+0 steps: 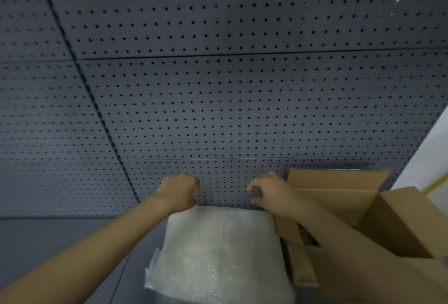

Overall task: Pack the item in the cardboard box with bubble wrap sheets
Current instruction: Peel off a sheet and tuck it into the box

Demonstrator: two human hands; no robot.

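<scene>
Head view: bubble wrap (218, 252) lies nearest me, cardboard box (363, 219) open at right. My left hand (180, 192) and right hand (266, 189) curl at its far edge; pinching it, I judge. Lift evenly toward the pegboard (218, 85).

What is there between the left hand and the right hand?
Only the grey pegboard shows between the left hand and right hand in the head view, nothing else.
</scene>
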